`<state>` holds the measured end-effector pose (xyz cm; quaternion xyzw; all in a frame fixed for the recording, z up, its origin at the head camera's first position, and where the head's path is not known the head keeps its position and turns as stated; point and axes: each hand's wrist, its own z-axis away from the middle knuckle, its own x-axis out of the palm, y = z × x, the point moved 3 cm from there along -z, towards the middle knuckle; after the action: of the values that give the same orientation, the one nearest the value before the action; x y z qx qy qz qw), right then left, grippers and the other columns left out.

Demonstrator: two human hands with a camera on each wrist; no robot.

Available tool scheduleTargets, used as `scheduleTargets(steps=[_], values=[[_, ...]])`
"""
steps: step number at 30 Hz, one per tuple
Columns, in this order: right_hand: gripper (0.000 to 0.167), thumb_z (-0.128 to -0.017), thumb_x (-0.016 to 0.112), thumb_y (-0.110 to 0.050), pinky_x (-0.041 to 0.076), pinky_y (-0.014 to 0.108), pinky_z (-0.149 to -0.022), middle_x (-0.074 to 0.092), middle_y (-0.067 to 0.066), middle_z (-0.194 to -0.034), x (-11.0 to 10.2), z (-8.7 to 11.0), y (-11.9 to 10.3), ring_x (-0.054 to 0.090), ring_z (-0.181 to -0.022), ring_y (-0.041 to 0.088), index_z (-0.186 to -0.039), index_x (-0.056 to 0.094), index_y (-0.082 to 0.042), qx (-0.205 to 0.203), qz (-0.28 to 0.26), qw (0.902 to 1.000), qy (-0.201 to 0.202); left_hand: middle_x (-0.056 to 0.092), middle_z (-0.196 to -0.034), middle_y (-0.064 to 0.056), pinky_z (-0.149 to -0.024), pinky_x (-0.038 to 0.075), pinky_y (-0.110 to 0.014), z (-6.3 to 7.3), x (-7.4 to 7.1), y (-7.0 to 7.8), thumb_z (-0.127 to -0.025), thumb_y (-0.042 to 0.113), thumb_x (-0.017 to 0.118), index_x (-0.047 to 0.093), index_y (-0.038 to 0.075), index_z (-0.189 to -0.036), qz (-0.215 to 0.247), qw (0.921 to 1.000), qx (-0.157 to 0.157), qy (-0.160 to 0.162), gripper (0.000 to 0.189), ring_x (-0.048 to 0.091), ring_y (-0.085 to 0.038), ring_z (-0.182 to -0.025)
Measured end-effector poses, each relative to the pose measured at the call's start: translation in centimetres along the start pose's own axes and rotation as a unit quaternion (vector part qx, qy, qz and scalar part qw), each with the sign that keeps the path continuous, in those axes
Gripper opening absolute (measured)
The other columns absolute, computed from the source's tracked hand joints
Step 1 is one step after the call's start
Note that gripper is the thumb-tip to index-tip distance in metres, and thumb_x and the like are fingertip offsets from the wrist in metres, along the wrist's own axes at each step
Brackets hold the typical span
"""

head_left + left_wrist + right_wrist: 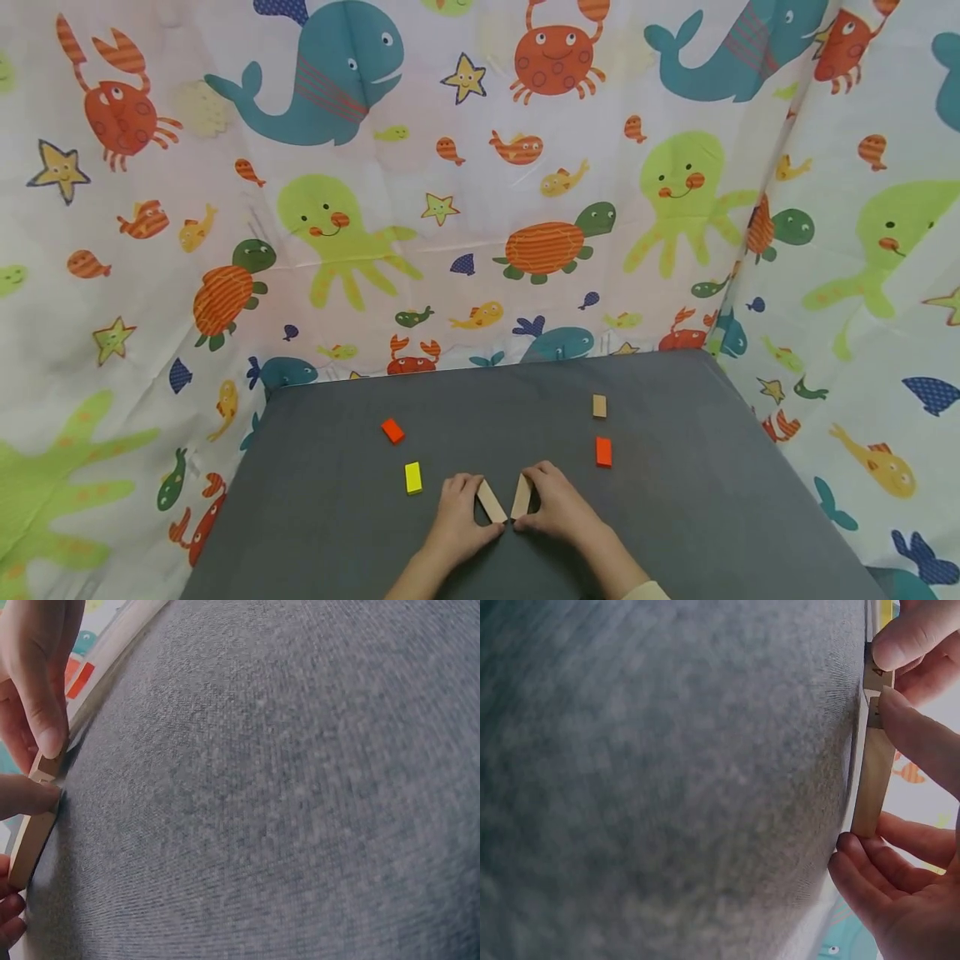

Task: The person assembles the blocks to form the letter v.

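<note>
My left hand point(459, 518) pinches a plain wooden block point(491, 502) between thumb and fingers, one at each end. Opposite it, my right hand point(561, 507) grips a second wooden block point(521, 497) the same way. The two blocks slant toward each other in a V on the grey cloth, their near ends close together at the thumbs. In the right wrist view the right-hand block point(874, 780) stands on edge, with small dark marks on the near ends of both blocks. The left wrist view shows the left thumb point(30, 796) on the near end of its block point(31, 844).
Left of the hands lie a yellow block point(413, 478) and, farther back, a red block point(392, 431). To the right are another red block point(603, 452) and a small wooden block point(599, 406). A sea-animal curtain point(465, 225) hangs behind the grey table point(322, 500).
</note>
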<state>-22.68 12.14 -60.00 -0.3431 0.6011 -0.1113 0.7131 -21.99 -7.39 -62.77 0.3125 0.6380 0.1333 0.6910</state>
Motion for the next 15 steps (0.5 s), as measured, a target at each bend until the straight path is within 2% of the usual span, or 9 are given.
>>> scheduleTargets(steps=[9, 15], values=[[0.081, -0.068, 0.094, -0.03, 0.05, 0.052, -0.094, 0.058, 0.014, -0.123, 0.45, -0.04, -0.32, 0.055, -0.115, 0.034, -0.132, 0.059, 0.005, -0.004, 0.027, 0.9996, -0.006, 0.055, -0.126, -0.008, -0.099, 0.045, -0.054, -0.13, 0.42, 0.12, -0.073, 0.039, 0.087, 0.058, 0.004, -0.136, -0.009, 0.9999, 0.005, 0.004, 0.078, 0.046, -0.028, -0.118], [0.082, -0.07, 0.093, -0.032, 0.051, 0.05, -0.094, 0.057, 0.013, -0.125, 0.67, -0.13, -0.17, 0.054, -0.115, 0.032, -0.135, 0.058, 0.004, 0.005, 0.047, 0.9988, -0.016, 0.052, -0.129, -0.008, -0.099, 0.046, -0.053, -0.17, 0.65, 0.11, -0.073, 0.041, 0.088, 0.056, 0.005, -0.139, 0.001, 0.9999, -0.011, -0.004, 0.082, 0.046, -0.027, -0.118]])
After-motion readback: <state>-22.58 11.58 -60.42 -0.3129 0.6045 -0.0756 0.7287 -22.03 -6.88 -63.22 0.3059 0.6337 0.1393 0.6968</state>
